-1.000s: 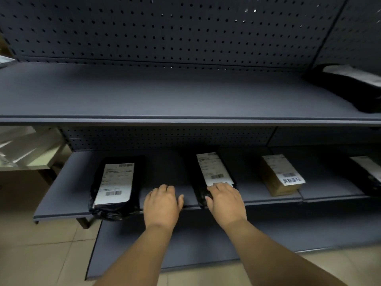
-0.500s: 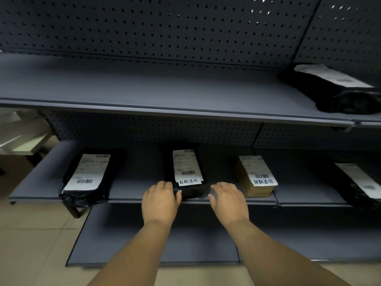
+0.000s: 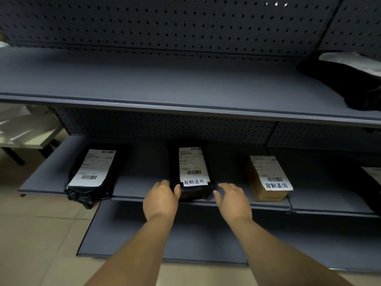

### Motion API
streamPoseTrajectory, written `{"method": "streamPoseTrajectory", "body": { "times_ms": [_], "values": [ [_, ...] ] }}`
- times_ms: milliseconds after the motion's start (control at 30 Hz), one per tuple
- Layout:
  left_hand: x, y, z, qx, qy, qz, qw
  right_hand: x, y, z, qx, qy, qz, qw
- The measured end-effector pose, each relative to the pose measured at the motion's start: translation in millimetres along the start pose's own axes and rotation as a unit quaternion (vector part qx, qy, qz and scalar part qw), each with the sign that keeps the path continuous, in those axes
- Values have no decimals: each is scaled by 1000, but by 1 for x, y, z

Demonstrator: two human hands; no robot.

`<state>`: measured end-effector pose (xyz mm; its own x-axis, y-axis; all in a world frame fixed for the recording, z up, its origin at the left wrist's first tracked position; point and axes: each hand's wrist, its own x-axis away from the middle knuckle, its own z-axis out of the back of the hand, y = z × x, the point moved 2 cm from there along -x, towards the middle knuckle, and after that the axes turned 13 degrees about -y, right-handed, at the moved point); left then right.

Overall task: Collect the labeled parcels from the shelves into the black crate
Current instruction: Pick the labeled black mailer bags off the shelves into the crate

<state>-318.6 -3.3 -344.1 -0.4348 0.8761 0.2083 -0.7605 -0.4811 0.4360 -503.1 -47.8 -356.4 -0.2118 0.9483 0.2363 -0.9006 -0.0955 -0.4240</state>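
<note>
Setting: dark grey metal shelving unit with perforated back panel [image 3: 165,27], standing on a pale tiled floor [image 3: 37,234]. A white table [image 3: 22,131] shows at the far left behind the unit.

Upper shelf [image 3: 165,83]: one black plastic-wrapped parcel with a white label [image 3: 346,79], at the far right, partly cut off by the frame edge.

Middle shelf [image 3: 140,186], from left to right:
- Black plastic bag parcel with a white shipping label and barcode [image 3: 90,174], its near end overhanging the shelf's front edge.
- Narrow black plastic parcel with a white shipping label and a handwritten white strip [image 3: 192,174], lying flat at the centre, near end at the front edge.
- Brown cardboard box with a white shipping label and a handwritten white strip [image 3: 267,178], lying flat, well apart from the centre parcel.
- A further dark parcel with a white label [image 3: 373,182], mostly cut off at the right edge.

Bottom shelf [image 3: 127,230]: bare grey surface below the forearms.

Left hand [image 3: 161,200]: fingers loosely curved, thumb touching the near left corner of the narrow black parcel; fingers lie along its left side. Contact only, no closed hold.

Right hand [image 3: 234,200]: fingers spread and relaxed, thumb pointing toward the parcel's near right corner, just beside it; whether it touches cannot be told. Holds nothing.
</note>
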Motion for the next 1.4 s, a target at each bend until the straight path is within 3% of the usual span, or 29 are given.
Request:
{"method": "streamPoseTrajectory", "body": {
  "times_ms": [133, 267, 533, 633, 767, 1133, 1400],
  "values": [
    [-23, -5, -7, 115, -51, 76, 989, -20, -4, -9, -142, -64, -80, 985],
    [-48, -12, -18, 208, -91, 102, 969, -41, -8, -18, -258, -91, -110, 956],
    [-76, -16, -42, 439, -104, 118, 884, -68, -4, -31, -481, -121, -175, 851],
    [-78, -15, -45, 485, -112, 120, 859, -71, -4, -37, -560, -141, -182, 796],
    [-80, -16, -46, 533, -123, 109, 830, -74, -7, -40, -605, -153, -176, 762],
    [-79, -27, -52, 572, -161, 76, 801, -69, -8, -44, -659, -172, -138, 719],
    [-63, -21, -38, 617, -167, 31, 768, -51, -10, -23, -660, -179, -100, 723]
  ]
}}
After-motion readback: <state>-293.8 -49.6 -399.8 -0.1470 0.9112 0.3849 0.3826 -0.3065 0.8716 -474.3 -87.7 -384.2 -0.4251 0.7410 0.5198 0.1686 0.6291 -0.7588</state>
